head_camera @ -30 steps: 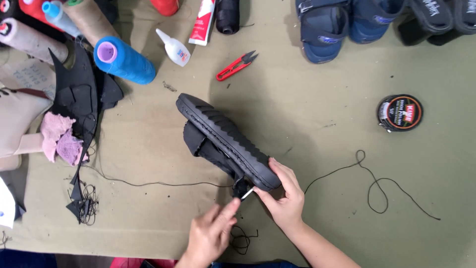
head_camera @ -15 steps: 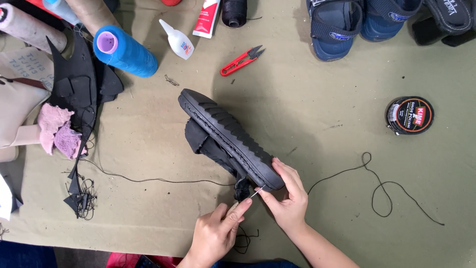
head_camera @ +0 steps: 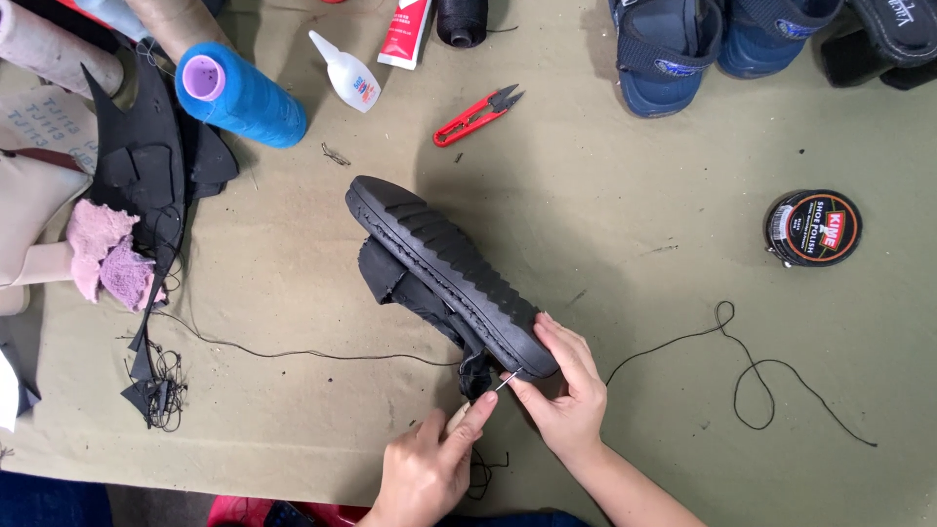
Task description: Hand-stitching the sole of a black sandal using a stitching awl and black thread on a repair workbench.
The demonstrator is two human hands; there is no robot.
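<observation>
Fingers of the right hand (head_camera: 563, 395) gripped the heel end of a black sandal (head_camera: 449, 278) lying sole-up on the olive cloth (head_camera: 625, 224); the left hand (head_camera: 429, 468) pinched a needle (head_camera: 506, 382) at that heel, black thread (head_camera: 752, 376) trailing nearby.

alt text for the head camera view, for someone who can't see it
Two bare hands work a needle into the heel of a black sandal, the right hand steadying its sole and the left hand at the needle. Black thread trails across the olive cloth.
</observation>
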